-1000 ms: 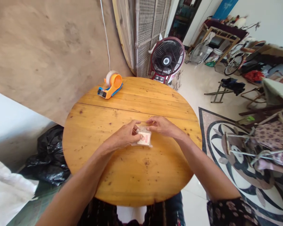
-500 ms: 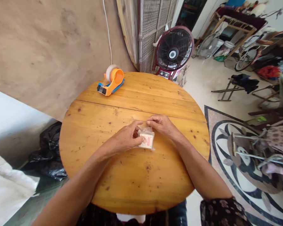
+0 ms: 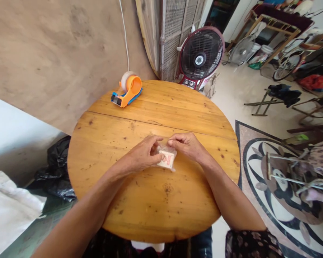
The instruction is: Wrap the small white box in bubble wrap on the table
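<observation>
A small pale box with red print, inside a clear plastic bag (image 3: 167, 159), is held just above or on the round wooden table (image 3: 161, 208); the gap is too small to judge. My left hand (image 3: 145, 153) grips its left side, with the thumb over the printed face. At the bag's upper right corner, my right hand (image 3: 187, 145) pinches the plastic between thumb and forefinger.
An orange and blue tape dispenser (image 3: 129, 91) stands at the table's far left edge, beside a wooden board (image 3: 56, 53). Behind the table is a dark red fan (image 3: 200, 53). A folding stool (image 3: 269, 100) stands on the floor at right.
My right fingers have closed on the bag's upper right corner, where the plastic now stretches toward them. The whole view has shifted slightly.
</observation>
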Demonstrator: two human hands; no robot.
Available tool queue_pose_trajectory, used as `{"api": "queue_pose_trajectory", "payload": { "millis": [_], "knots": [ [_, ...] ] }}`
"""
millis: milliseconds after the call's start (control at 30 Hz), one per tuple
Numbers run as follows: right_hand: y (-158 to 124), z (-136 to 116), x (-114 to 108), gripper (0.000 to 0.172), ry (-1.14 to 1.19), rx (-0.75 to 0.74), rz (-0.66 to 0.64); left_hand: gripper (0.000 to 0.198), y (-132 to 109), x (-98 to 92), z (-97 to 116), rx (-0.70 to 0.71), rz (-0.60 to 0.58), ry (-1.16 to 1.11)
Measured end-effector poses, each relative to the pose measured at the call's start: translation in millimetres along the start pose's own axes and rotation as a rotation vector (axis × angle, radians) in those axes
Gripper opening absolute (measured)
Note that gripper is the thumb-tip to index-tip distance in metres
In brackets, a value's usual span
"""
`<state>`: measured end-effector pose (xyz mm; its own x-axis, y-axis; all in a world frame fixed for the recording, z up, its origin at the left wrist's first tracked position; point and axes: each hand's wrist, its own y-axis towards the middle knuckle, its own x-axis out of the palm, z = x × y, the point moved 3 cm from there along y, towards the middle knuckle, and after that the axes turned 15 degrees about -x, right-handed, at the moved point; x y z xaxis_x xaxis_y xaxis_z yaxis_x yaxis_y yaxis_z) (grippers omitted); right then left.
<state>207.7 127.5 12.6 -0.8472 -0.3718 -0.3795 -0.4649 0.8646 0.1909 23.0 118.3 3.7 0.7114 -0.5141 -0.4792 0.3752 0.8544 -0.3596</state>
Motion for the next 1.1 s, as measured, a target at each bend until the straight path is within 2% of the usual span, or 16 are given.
{"api": "queue_pose_trajectory", "payload": {
  "millis": [100,333,533,733,900,1100],
  "knots": [
    [-2,-5,-1,0.021,0.007,-0.013,-0.006,0.057,0,-0.1,0,0.017,0.020,-0.004],
    [-6,-17,-2,0.022,-0.111,-0.056,-0.075,0.057,-2,2.6,3,-0.009,-0.114,-0.133],
    [-8,-28,2,0.021,-0.239,-0.144,-0.143,0.047,-2,3.3,6,-0.023,-0.141,-0.157],
    [-13,-41,10,0.024,-0.451,-0.302,-0.259,0.040,-2,2.5,9,-0.002,-0.147,-0.151],
    [-20,-49,10,0.017,-0.502,-0.322,-0.301,0.034,-2,-1.1,11,0.029,-0.130,-0.071],
    [-23,-51,4,0.019,-0.518,-0.332,-0.362,0.038,-3,-6.1,12,0.037,-0.238,-0.106]
  ]
}}
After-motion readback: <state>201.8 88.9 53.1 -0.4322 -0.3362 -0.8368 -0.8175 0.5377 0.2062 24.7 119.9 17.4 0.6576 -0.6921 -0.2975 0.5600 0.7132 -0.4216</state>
